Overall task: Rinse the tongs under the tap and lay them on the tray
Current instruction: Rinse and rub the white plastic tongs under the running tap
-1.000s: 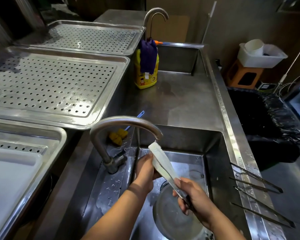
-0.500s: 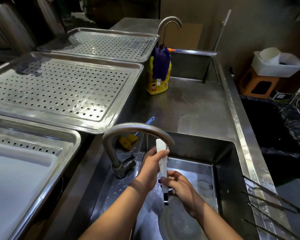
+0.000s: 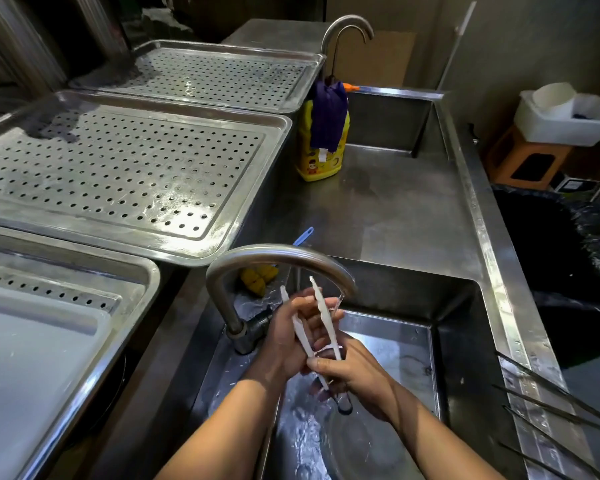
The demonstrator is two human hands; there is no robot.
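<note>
While the curved steel tap point(image 3: 278, 261) is arching just above them, both hands are holding the white plastic tongs point(image 3: 321, 327) over the steel sink basin point(image 3: 458, 344). The right hand point(image 3: 354, 370) is gripping the hinge end, fingers curled around it. The left hand point(image 3: 297, 332) is lying between the two spread arms of the tongs, fingers wrapped around one arm, with the tips pointing up toward the spout. Well to the left of the left hand, a perforated steel tray point(image 3: 118, 171) is sitting on the counter point(image 3: 388, 209). Thin metal tongs point(image 3: 555, 407) are resting on the sink edge right of the right hand.
</note>
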